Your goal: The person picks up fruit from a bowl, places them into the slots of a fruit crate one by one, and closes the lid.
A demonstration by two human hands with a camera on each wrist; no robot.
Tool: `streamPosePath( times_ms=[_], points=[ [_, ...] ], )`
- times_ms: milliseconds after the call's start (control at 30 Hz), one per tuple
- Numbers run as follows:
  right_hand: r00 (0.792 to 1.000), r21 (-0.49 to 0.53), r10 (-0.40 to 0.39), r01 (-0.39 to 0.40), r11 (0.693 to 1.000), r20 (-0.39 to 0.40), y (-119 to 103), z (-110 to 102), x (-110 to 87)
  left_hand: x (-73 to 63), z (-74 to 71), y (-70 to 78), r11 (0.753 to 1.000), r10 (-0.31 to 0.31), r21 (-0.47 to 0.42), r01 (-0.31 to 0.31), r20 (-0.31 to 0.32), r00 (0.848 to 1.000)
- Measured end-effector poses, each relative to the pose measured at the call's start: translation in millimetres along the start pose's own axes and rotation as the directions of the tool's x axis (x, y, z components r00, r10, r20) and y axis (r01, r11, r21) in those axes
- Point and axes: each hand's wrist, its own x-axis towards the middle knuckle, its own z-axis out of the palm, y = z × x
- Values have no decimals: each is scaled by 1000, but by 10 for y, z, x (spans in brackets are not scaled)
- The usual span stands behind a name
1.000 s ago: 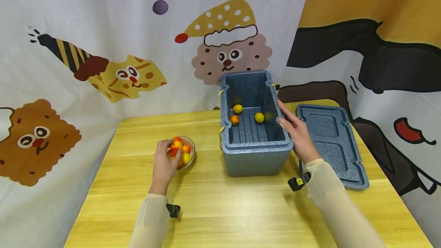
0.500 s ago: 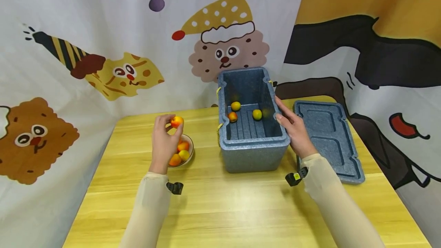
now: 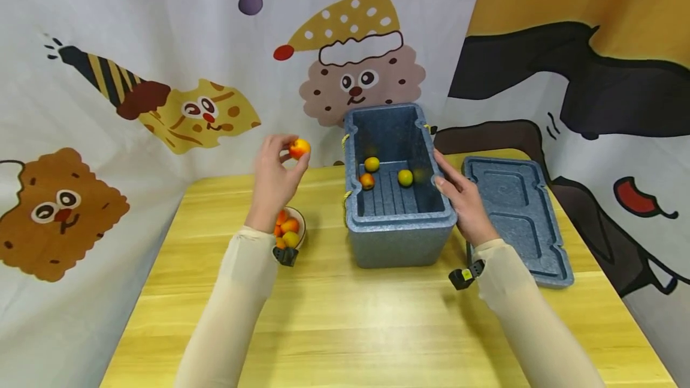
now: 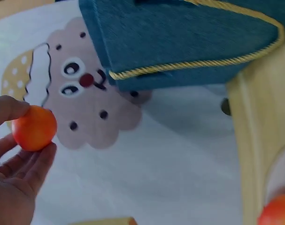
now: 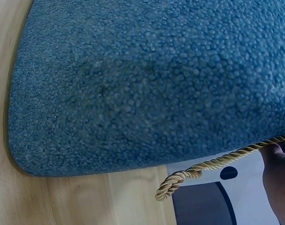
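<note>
My left hand [image 3: 274, 181] pinches a small round red-orange fruit [image 3: 299, 148] between thumb and fingertips, raised above the back of the table. In the left wrist view the same fruit [image 4: 35, 128] shows smooth and orange. Below that hand is a bowl [image 3: 303, 233] with several orange and yellow fruits [image 3: 290, 226], partly hidden by the wrist camera. A grey-blue foam box [image 3: 399, 250] stands uncovered, three small fruits on its floor, one of them a yellow-green fruit [image 3: 405, 178]. My right hand [image 3: 468, 211] holds the box's right rim, thumb on top and fingers along the outer side.
The box's lid [image 3: 517, 214] lies on the table [image 3: 350, 328] to the right. Yellow rope handles hang on the box's sides, one rope [image 5: 203, 166] near the right hand. A cartoon-printed curtain [image 3: 215, 29] closes off the back.
My left hand has lifted the red-orange fruit out of the bowl, then moved up and to the right with it. The right hand stays on the box rim.
</note>
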Motion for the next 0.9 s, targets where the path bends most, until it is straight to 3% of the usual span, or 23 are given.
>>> streamPosePath(
  times_ms=[133,267,600,900],
  points=[
    [1000,-2,-13,13,1000,5,15,7,14,144,110,102,993,114,-7,-114,2,993],
    [1000,7,-20,20,1000,5,23,11,19,285,230,220,985,170,-29,-169,39,985],
    [1000,25,-8,8,1000,2,26,0,7,662,465,590,989,150,-4,-151,152,977],
    [1000,30,-9,9,1000,-3,18,-6,-1,943,658,797,991,96,60,-116,270,958]
  ],
)
